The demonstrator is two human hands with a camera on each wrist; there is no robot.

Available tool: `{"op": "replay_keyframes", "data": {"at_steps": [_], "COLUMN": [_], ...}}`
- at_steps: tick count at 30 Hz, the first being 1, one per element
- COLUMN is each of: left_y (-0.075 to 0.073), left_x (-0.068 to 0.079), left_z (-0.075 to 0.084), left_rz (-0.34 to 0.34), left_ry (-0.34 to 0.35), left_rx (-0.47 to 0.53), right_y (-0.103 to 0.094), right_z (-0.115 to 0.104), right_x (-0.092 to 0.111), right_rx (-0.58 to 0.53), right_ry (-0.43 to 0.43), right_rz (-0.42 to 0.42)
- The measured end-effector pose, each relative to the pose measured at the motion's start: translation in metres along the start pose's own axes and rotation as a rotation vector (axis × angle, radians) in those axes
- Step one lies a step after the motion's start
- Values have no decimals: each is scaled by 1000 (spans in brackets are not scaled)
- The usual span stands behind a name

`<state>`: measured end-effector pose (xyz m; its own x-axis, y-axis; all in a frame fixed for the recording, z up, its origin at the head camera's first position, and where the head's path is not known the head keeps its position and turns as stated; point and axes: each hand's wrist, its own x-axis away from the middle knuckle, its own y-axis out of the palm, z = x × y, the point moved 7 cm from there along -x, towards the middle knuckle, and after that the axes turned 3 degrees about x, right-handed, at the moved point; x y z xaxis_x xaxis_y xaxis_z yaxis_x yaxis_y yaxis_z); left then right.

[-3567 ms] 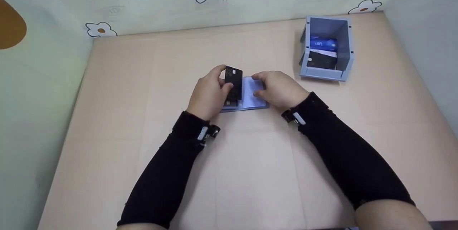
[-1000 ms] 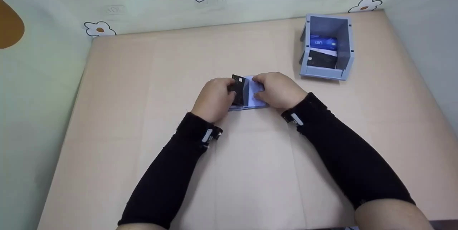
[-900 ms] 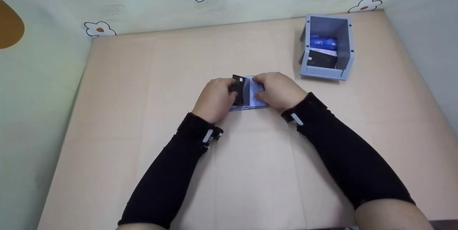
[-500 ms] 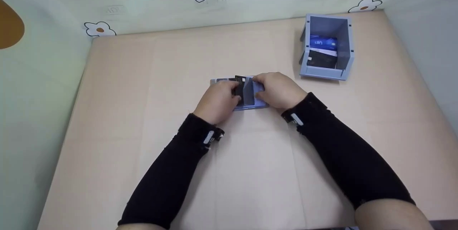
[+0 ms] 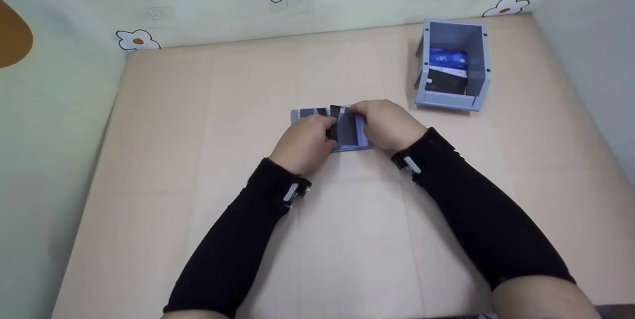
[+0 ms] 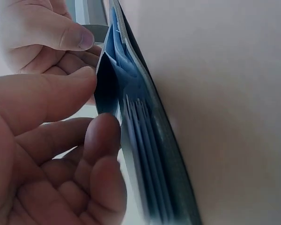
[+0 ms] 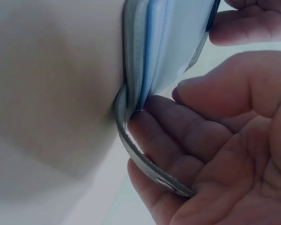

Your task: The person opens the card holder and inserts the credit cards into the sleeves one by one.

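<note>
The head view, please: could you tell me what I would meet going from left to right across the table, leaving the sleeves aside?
Left hand → black card → right hand → gray box. I leave out the card holder, since both hands overlap it.

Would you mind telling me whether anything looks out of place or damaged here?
Nothing looks spilled or damaged. Slightly askew is the strap of the card holder, jutting out at the right hand rather than lying flat; the cards in the grey bin overlap loosely, which looks untidy but hardly odd.
</note>
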<state>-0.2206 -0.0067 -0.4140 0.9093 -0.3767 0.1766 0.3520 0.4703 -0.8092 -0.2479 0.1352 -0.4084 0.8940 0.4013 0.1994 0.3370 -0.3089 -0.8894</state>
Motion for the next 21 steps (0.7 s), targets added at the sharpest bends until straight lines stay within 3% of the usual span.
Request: {"op": "replay_keyframes", "data": {"at_steps": [14,21], "left_y": [2,5], "left_x": [0,0], "left_z": [4,8], "left_rz": [65,58], "left_ry": [14,21], "left_rx": [-114,-120], "right_y": [0,0], "right_z": [5,6], "right_x": [-2,-3], "right_rx": [-26,-43], "right_ry": [31,46], "right_rz": [16,-1]}}
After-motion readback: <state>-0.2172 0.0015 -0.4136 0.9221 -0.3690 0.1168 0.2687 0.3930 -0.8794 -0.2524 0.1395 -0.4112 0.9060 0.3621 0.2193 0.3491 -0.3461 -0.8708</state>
